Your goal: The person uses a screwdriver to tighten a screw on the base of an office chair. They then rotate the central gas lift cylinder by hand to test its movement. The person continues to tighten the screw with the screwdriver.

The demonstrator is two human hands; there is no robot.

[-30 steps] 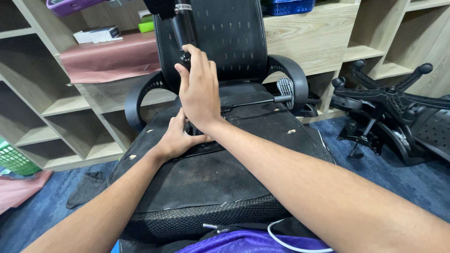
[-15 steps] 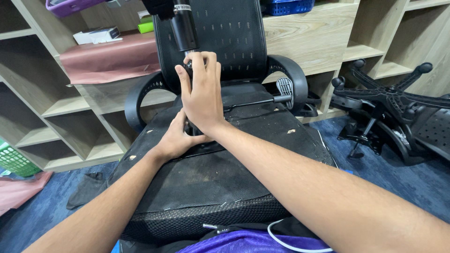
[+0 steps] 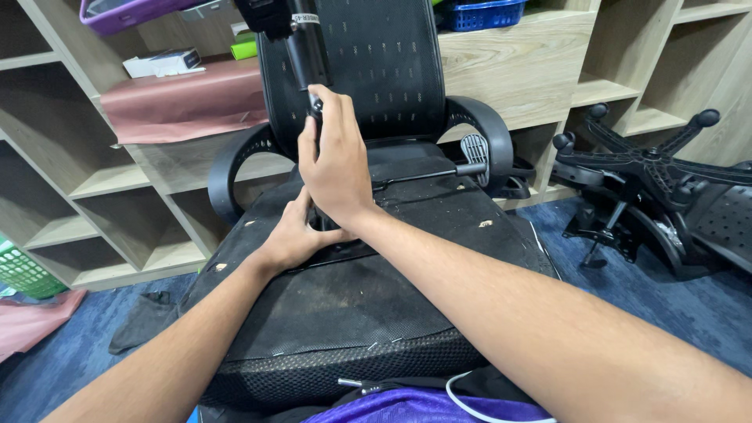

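A black office chair lies upside down before me, the underside of its seat facing up. A black gas-lift cylinder rises from the middle of the seat. My right hand is wrapped around the cylinder's lower part. My left hand rests at the base of the cylinder on the seat mechanism, partly hidden under the right hand. The chair's mesh back stands behind and the curved armrests sit to either side.
Wooden shelves stand behind the chair, with a pink sheet, a white box and a blue basket. A black star-shaped wheel base lies at right on the blue carpet. A green basket is at far left.
My right hand has slid up the cylinder a little, and the cylinder has tilted and risen slightly. My left hand stays at the base.
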